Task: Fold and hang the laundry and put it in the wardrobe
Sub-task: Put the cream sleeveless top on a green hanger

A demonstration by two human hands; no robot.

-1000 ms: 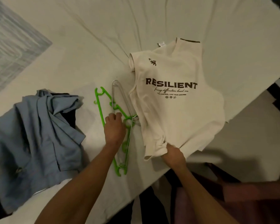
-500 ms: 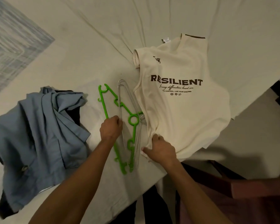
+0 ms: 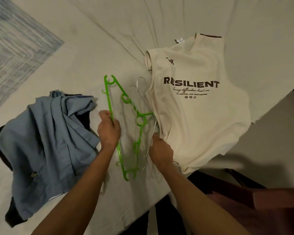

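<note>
wrinkled cream bedsheet, blue-grey patterned rug at upper left

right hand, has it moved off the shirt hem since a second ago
Yes. The right hand has left the cream shirt hem and shifted left toward the green hanger, now pinching a wire hanger beside the shirt's edge.
</note>
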